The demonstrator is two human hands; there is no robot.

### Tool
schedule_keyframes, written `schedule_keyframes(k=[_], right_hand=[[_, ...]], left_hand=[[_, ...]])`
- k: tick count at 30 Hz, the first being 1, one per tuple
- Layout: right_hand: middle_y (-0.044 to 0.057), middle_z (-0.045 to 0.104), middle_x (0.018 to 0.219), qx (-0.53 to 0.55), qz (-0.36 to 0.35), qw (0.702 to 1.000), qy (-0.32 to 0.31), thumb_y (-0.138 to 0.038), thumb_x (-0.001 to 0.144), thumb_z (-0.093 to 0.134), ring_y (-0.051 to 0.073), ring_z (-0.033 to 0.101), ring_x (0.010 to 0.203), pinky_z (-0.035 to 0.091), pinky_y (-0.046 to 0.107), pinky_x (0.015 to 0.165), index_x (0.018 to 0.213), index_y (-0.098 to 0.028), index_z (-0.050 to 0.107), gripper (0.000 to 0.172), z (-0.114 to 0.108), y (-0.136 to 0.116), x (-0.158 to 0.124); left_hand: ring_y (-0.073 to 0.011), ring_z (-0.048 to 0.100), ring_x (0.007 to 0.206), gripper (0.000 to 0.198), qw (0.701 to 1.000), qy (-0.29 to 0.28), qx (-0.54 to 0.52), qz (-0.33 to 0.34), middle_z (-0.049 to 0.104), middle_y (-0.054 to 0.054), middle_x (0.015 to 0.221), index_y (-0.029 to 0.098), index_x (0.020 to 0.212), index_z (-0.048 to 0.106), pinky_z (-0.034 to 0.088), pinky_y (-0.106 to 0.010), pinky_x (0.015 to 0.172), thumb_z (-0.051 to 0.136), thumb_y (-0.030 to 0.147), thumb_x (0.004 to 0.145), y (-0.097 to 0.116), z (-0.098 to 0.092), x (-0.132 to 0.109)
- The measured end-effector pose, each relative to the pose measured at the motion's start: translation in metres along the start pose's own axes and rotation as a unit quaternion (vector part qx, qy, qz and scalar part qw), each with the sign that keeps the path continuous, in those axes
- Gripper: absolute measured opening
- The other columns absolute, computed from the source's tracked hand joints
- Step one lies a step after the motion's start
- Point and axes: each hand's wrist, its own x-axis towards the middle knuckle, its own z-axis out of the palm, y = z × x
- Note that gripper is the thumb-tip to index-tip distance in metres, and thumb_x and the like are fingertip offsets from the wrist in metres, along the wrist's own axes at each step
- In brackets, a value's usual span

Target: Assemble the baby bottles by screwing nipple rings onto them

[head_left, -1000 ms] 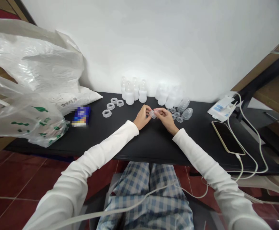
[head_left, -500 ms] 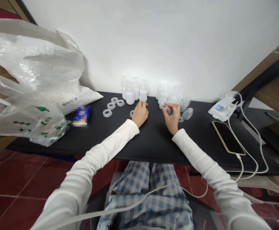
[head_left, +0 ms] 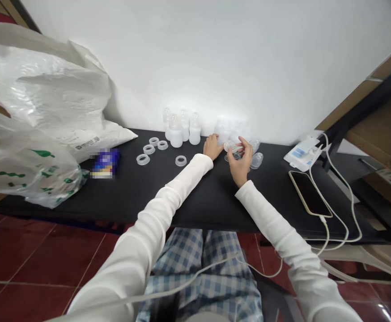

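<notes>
My right hand pinches a small clear plastic nipple piece just above the black table. My left hand reaches forward to a group of white bottles without tops by the wall; its fingertips touch one, and I cannot make out the grip. Several small assembled bottles stand left of that hand. Several clear collar rings lie on the table, one ring apart from the others. Clear caps lie right of my right hand.
Large white plastic bags crowd the table's left end, with a blue packet beside them. A phone on a white charging cable and a white box lie at the right. A wooden shelf frame stands at the right.
My left hand set a collar ring down on the table, then moved right and forward to the topless bottles. My right hand picked a clear piece from the pile and holds it up.
</notes>
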Motion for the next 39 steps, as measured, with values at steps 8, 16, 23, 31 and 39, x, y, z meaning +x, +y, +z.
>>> schedule_keyframes(k=[8,16,23,31,39], right_hand=[[0.007,0.062,0.106,0.000,0.006,1.000,-0.009,-0.038,0.092,0.062,0.019,0.058,0.093,0.053,0.039,0.088,0.121,-0.023,0.066,0.033,0.000,-0.002,-0.001],[0.006,0.067,0.104,0.085,0.069,0.993,-0.053,-0.047,0.089,0.067,0.016,0.062,0.086,0.056,0.033,0.077,0.111,-0.023,0.072,0.033,0.001,-0.001,0.000],[0.006,0.070,0.106,0.191,0.101,0.965,-0.148,-0.051,0.083,0.073,0.017,0.067,0.089,0.060,0.034,0.079,0.108,-0.023,0.071,0.037,0.008,-0.003,-0.004],[0.006,0.069,0.111,0.203,0.095,0.958,-0.181,-0.049,0.083,0.073,0.017,0.068,0.095,0.060,0.034,0.082,0.105,-0.023,0.066,0.034,0.006,0.008,0.001],[0.004,0.067,0.110,0.189,0.063,0.952,-0.234,-0.044,0.082,0.075,0.017,0.067,0.101,0.058,0.033,0.086,0.115,-0.025,0.059,0.041,0.007,0.006,-0.004]], left_hand=[[-0.0287,0.058,0.118,0.043,0.992,0.069,-0.108,0.000,0.057,-0.014,0.115,0.019,0.104,0.045,0.043,-0.042,0.107,0.076,0.023,0.075,-0.026,-0.007,-0.019],[-0.0248,0.059,0.119,0.054,0.987,0.046,-0.142,0.056,0.057,-0.009,0.119,0.022,0.111,0.040,0.045,-0.042,0.107,0.074,0.013,0.070,-0.065,-0.053,-0.057],[-0.0266,0.053,0.124,0.051,0.996,0.016,-0.061,0.069,0.057,-0.008,0.123,0.023,0.118,0.053,0.041,-0.046,0.113,0.073,0.013,0.072,-0.073,-0.089,-0.071],[-0.0234,0.059,0.121,0.053,0.969,-0.016,-0.245,0.044,0.057,-0.008,0.128,0.023,0.123,0.053,0.051,-0.038,0.103,0.074,0.026,0.075,-0.066,-0.096,-0.068],[-0.0102,0.062,0.065,0.052,0.897,-0.022,-0.429,-0.108,0.061,0.000,0.097,0.024,0.113,0.039,0.051,-0.025,0.060,0.073,0.032,0.075,-0.061,-0.096,-0.062]])
